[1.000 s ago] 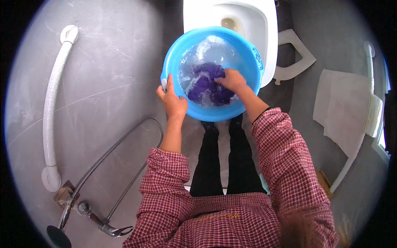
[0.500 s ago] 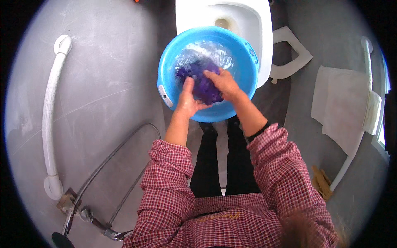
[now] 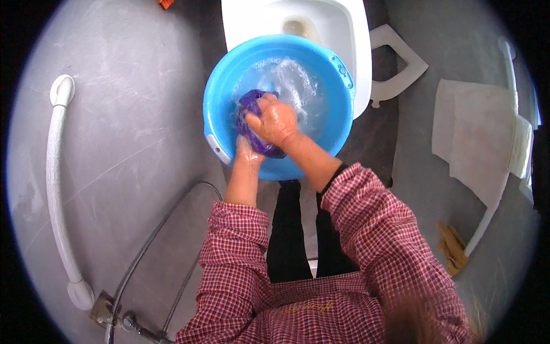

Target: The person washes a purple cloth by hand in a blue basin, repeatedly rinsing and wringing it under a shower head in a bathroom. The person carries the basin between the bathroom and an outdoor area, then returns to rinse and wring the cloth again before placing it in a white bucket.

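Observation:
A wet purple cloth (image 3: 247, 112) is bunched up at the left side of a round blue basin (image 3: 339, 135), above sudsy water (image 3: 306, 94). From above, my right hand (image 3: 275, 121) grips the cloth, its fingers curled into the folds. Beneath and to the near side, my left hand (image 3: 250, 150) holds the same bundle; its fingers are mostly hidden by the cloth and the other hand. Both hands are wet and close together.
The basin rests on the white toilet bowl (image 3: 360, 63). A detached toilet seat (image 3: 395, 86) lies to the right. White grab bar (image 3: 54, 172) and shower hose (image 3: 152, 235) are at left; white towels (image 3: 472, 135) and a brown cloth (image 3: 452, 249) hang at right.
The cloth has moved left in the basin and is bunched tighter. My right hand has shifted left over it, and my left hand has gone underneath. The view has shifted slightly.

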A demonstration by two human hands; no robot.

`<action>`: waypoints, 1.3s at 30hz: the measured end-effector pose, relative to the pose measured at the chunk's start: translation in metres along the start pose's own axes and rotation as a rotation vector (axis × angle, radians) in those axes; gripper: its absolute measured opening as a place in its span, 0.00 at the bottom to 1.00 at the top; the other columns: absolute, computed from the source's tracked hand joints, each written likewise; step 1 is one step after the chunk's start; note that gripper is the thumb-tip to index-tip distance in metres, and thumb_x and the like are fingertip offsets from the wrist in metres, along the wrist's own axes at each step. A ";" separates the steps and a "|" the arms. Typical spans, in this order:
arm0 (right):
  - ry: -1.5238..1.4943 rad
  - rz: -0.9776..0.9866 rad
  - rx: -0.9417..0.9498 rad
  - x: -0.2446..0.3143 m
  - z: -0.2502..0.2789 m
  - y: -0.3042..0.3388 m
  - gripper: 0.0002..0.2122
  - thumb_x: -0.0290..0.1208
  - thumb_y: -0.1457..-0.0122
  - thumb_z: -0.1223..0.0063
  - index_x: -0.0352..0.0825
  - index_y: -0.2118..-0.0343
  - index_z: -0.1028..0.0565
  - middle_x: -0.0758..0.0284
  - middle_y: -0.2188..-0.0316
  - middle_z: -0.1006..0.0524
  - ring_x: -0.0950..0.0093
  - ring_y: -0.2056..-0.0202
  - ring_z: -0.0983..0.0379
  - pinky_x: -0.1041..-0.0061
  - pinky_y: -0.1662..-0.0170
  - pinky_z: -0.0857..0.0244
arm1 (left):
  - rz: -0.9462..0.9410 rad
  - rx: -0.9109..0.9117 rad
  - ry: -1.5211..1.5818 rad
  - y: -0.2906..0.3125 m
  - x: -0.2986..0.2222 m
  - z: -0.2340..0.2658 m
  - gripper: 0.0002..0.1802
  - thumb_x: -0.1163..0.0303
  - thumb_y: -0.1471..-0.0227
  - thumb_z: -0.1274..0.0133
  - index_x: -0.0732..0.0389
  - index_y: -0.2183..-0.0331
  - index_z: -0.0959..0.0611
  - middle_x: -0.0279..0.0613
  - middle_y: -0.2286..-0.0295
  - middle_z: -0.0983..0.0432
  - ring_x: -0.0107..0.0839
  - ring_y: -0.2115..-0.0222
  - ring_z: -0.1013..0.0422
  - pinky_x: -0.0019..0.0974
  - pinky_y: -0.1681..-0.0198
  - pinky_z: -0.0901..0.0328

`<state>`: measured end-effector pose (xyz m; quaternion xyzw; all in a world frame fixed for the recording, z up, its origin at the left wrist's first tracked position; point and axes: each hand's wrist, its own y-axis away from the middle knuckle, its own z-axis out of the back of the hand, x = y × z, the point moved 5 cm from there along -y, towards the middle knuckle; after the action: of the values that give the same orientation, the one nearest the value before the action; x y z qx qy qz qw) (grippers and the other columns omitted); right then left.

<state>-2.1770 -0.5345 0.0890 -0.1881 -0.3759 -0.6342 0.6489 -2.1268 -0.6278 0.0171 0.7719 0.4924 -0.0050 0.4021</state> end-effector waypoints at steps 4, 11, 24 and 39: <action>0.408 0.020 0.036 -0.043 0.026 -0.025 0.12 0.39 0.50 0.47 0.37 0.67 0.24 0.64 0.50 0.33 0.60 0.54 0.33 0.62 0.55 0.34 | 0.084 -0.120 0.108 0.003 -0.001 0.004 0.22 0.65 0.46 0.56 0.58 0.49 0.32 0.44 0.54 0.30 0.37 0.54 0.31 0.45 0.49 0.35; 0.412 0.338 -0.248 -0.062 0.097 0.019 0.29 0.31 0.59 0.37 0.47 0.49 0.31 0.74 0.43 0.38 0.66 0.49 0.38 0.61 0.51 0.40 | -0.025 -0.455 -0.151 0.017 -0.010 0.009 0.35 0.65 0.51 0.48 0.37 0.44 0.42 0.45 0.46 0.44 0.56 0.46 0.45 0.76 0.51 0.49; -0.743 -0.751 -0.170 -0.190 0.112 -0.003 0.12 0.16 0.58 0.45 0.30 0.67 0.27 0.65 0.74 0.26 0.72 0.74 0.29 0.68 0.70 0.33 | 0.078 -0.387 -0.271 -0.035 -0.023 -0.016 0.32 0.75 0.52 0.51 0.41 0.47 0.42 0.42 0.50 0.39 0.49 0.56 0.35 0.65 0.68 0.37; -0.183 -0.776 -0.257 -0.251 0.118 -0.054 0.14 0.29 0.57 0.46 0.23 0.71 0.27 0.51 0.75 0.24 0.60 0.71 0.24 0.66 0.66 0.31 | 0.151 -0.721 -0.583 -0.114 0.001 -0.025 0.28 0.76 0.51 0.53 0.42 0.50 0.38 0.41 0.52 0.37 0.48 0.57 0.35 0.64 0.63 0.38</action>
<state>-2.2366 -0.2851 -0.0298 -0.1672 -0.3928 -0.8542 0.2969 -2.2230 -0.5900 -0.0367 0.5830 0.2717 -0.0208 0.7654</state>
